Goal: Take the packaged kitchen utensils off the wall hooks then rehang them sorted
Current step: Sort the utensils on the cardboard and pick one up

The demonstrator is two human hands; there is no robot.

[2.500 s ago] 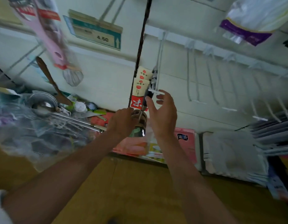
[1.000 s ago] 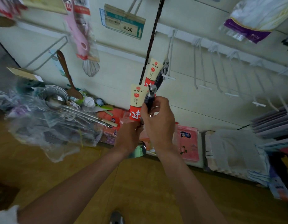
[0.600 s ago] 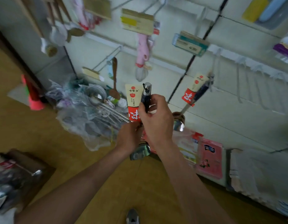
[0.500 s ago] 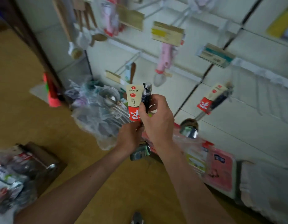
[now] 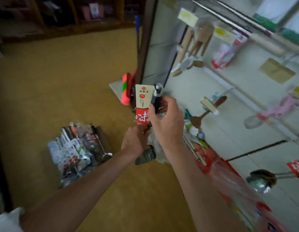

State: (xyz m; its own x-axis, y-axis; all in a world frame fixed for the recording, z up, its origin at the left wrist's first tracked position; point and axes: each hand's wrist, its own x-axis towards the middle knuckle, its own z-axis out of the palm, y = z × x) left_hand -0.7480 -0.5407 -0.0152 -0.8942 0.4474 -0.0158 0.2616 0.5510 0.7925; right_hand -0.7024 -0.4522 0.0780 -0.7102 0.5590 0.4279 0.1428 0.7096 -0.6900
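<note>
**One packaged ladle [image 5: 155, 99] held upright before the utensil wall**

Most of the view is yellow-brown floor [image 5: 61, 81], with the pale display wall [image 5: 229, 136] running down the right side. On the wall hang blurred goods: wooden spatulas [image 5: 194, 47] near the top, a brown wooden spoon [image 5: 196, 121] lower down, a pink-handled utensil [image 5: 279, 108] further right, and a second ladle [image 5: 261, 180] with a red card near the right edge. A heap of packaged utensils [image 5: 76, 151] lies on the floor at the left, well apart from the wall.

Between heap and wall, both hands hold the ladle upright. The right hand [image 5: 165, 121] has its fingers and thumb curled round the dark handle just under the metal cap. The left hand [image 5: 135, 139], lower down, is closed at the bottom edge of the cream-and-red card label [image 5: 142, 104] that stands beside the handle; whether it pinches the card or the shaft I cannot tell. The steel bowl [image 5: 146, 156] shows just below the left hand.
</note>
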